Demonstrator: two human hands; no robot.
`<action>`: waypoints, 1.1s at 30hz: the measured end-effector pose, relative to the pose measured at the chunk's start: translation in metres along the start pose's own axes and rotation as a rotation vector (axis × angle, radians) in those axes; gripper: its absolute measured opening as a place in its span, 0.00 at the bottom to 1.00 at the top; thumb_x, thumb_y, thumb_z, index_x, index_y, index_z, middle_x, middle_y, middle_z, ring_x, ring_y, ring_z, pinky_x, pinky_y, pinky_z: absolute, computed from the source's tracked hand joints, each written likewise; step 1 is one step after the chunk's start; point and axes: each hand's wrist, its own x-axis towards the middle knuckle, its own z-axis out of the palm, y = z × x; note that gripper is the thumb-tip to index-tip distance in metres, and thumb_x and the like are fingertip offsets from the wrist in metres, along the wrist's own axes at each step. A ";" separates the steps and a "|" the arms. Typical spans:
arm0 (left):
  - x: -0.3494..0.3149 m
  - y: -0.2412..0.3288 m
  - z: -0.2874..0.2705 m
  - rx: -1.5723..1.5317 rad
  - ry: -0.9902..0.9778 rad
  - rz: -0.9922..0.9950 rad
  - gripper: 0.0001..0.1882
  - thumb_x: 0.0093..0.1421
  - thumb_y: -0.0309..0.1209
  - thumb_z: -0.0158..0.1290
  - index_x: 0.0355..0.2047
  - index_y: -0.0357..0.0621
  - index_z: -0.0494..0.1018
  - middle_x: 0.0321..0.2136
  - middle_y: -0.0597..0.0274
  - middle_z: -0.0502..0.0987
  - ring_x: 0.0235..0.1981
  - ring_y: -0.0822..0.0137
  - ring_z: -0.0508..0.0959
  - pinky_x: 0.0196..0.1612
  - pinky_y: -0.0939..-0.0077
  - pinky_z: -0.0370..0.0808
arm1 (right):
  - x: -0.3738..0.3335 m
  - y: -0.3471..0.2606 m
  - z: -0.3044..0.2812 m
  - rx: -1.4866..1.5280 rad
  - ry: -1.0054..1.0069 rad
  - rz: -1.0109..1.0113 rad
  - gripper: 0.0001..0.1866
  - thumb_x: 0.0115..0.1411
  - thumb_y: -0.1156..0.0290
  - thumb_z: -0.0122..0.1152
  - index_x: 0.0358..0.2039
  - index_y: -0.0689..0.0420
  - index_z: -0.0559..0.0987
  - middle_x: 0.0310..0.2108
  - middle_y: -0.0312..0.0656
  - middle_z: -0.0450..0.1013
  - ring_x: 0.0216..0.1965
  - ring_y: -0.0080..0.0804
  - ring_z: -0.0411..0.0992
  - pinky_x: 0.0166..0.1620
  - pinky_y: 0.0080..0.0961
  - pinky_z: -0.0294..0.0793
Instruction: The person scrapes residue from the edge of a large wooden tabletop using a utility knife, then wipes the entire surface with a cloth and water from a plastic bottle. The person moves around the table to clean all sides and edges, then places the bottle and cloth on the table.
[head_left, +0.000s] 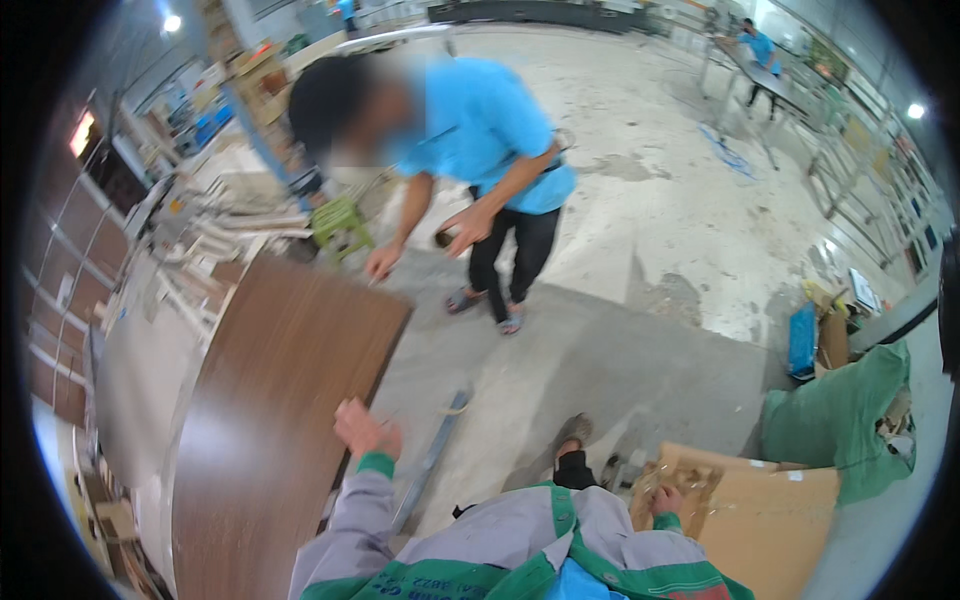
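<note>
A large brown wood-grain board (pixel 290 380) lies at my left. My left hand (pixel 367 430) is at its near right edge, fingers loosely bent and apart, with nothing visible in them. My right hand (pixel 666 500) hangs low at the right, in front of brown cardboard (pixel 765 515). Its fingers are small in view and partly curled; whether they touch the cardboard I cannot tell. Across the board's far corner, a person in a blue shirt (pixel 490 120) bends over, one hand (pixel 383 262) near that corner, the other holding a brown tape roll (pixel 444 239).
A long grey metal bar (pixel 432 455) lies on the floor beside the board. A green stool (pixel 340 226) and scrap wood (pixel 235 235) are beyond it. At the right stands a stuffed green sack (pixel 830 425). Another person (pixel 760 48) works at a far table.
</note>
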 end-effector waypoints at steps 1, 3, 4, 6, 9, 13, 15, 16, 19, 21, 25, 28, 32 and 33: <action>0.001 0.018 -0.016 0.014 -0.039 -0.082 0.61 0.54 0.53 0.65 0.75 0.32 0.44 0.76 0.37 0.45 0.78 0.37 0.40 0.77 0.42 0.38 | 0.031 -0.043 0.019 -0.528 -0.044 -0.260 0.13 0.61 0.67 0.60 0.37 0.63 0.84 0.30 0.49 0.81 0.27 0.37 0.79 0.32 0.36 0.79; 0.004 -0.022 0.026 0.341 0.068 -0.303 0.63 0.53 0.57 0.65 0.76 0.33 0.45 0.76 0.40 0.46 0.78 0.39 0.41 0.77 0.44 0.40 | 0.101 -0.152 0.089 -0.286 -0.188 -0.127 0.15 0.61 0.64 0.58 0.36 0.63 0.85 0.27 0.47 0.81 0.26 0.38 0.77 0.35 0.38 0.77; 0.004 -0.031 0.028 0.485 0.102 -0.417 0.64 0.52 0.59 0.64 0.76 0.34 0.45 0.76 0.41 0.48 0.78 0.39 0.43 0.77 0.43 0.40 | 0.134 -0.213 0.121 -0.385 -0.319 -0.215 0.16 0.62 0.64 0.58 0.36 0.64 0.84 0.23 0.46 0.79 0.25 0.33 0.75 0.32 0.36 0.75; 0.019 0.018 0.024 0.530 0.101 -0.441 0.56 0.57 0.62 0.59 0.74 0.38 0.53 0.71 0.46 0.61 0.74 0.51 0.58 0.71 0.53 0.61 | 0.216 -0.297 0.153 -0.037 -0.233 -0.152 0.17 0.63 0.62 0.61 0.41 0.63 0.84 0.29 0.41 0.80 0.28 0.27 0.76 0.32 0.31 0.75; 0.061 0.015 0.066 0.540 0.306 -0.684 0.56 0.46 0.49 0.70 0.69 0.36 0.57 0.69 0.44 0.62 0.69 0.48 0.65 0.66 0.54 0.67 | 0.318 -0.439 0.226 -0.066 -0.380 -0.272 0.19 0.64 0.63 0.61 0.49 0.64 0.83 0.37 0.46 0.83 0.32 0.30 0.80 0.40 0.31 0.80; 0.146 0.122 0.114 0.490 0.004 -0.647 0.53 0.48 0.49 0.67 0.69 0.36 0.58 0.69 0.43 0.63 0.69 0.48 0.65 0.67 0.53 0.66 | 0.423 -0.593 0.313 -0.133 -0.458 -0.340 0.19 0.65 0.60 0.62 0.48 0.62 0.83 0.39 0.46 0.83 0.36 0.34 0.81 0.43 0.33 0.80; 0.196 0.193 0.145 0.421 -0.114 -0.550 0.52 0.50 0.50 0.66 0.69 0.37 0.58 0.68 0.43 0.63 0.68 0.47 0.66 0.67 0.53 0.66 | 0.474 -0.631 0.356 -0.250 -0.467 -0.410 0.20 0.65 0.58 0.62 0.48 0.60 0.83 0.41 0.47 0.83 0.39 0.40 0.82 0.46 0.36 0.80; 0.223 0.235 0.160 0.361 -0.181 -0.466 0.51 0.50 0.50 0.65 0.69 0.37 0.59 0.68 0.43 0.63 0.68 0.47 0.66 0.67 0.53 0.66 | 0.510 -0.635 0.371 -0.338 -0.443 -0.464 0.20 0.65 0.57 0.62 0.48 0.59 0.83 0.42 0.48 0.83 0.41 0.43 0.81 0.48 0.38 0.79; 0.287 0.349 0.197 0.141 -0.369 -0.262 0.49 0.52 0.50 0.63 0.69 0.37 0.59 0.68 0.43 0.64 0.68 0.46 0.66 0.67 0.53 0.66 | 0.587 -0.614 0.415 -0.719 -0.425 -0.517 0.20 0.63 0.55 0.62 0.47 0.57 0.85 0.45 0.50 0.83 0.48 0.52 0.79 0.53 0.44 0.77; 0.338 0.422 0.213 -0.042 -0.485 -0.122 0.48 0.53 0.50 0.62 0.69 0.37 0.60 0.68 0.43 0.64 0.68 0.46 0.66 0.67 0.53 0.66 | 0.643 -0.580 0.400 -0.990 -0.557 -0.394 0.20 0.61 0.54 0.60 0.38 0.58 0.86 0.39 0.53 0.82 0.41 0.50 0.81 0.47 0.46 0.77; 0.412 0.548 0.217 -0.408 -0.639 -0.040 0.46 0.55 0.50 0.59 0.68 0.38 0.61 0.67 0.43 0.65 0.68 0.45 0.67 0.67 0.52 0.66 | 0.707 -0.532 0.371 -1.565 -0.900 -0.159 0.23 0.64 0.50 0.57 0.48 0.52 0.85 0.49 0.48 0.82 0.50 0.49 0.80 0.56 0.51 0.76; 0.474 0.594 0.219 -0.504 -0.721 -0.058 0.44 0.57 0.51 0.57 0.68 0.38 0.62 0.67 0.43 0.66 0.67 0.45 0.67 0.67 0.52 0.66 | 0.714 -0.526 0.386 -1.729 -1.047 -0.320 0.22 0.65 0.51 0.54 0.49 0.50 0.86 0.50 0.48 0.82 0.52 0.49 0.80 0.56 0.51 0.76; 0.543 0.588 0.242 -0.454 -0.802 -0.241 0.42 0.60 0.51 0.54 0.68 0.39 0.63 0.66 0.42 0.67 0.67 0.44 0.67 0.68 0.52 0.65 | 0.796 -0.588 0.495 -1.715 -1.118 -0.235 0.22 0.66 0.51 0.53 0.48 0.52 0.86 0.50 0.47 0.82 0.52 0.49 0.80 0.56 0.50 0.77; 0.557 0.579 0.248 -0.448 -0.808 -0.329 0.41 0.60 0.51 0.54 0.68 0.39 0.63 0.66 0.42 0.67 0.67 0.44 0.68 0.68 0.52 0.65 | 0.834 -0.618 0.541 -1.748 -1.139 -0.308 0.22 0.66 0.51 0.53 0.47 0.52 0.87 0.50 0.47 0.82 0.51 0.48 0.80 0.56 0.50 0.77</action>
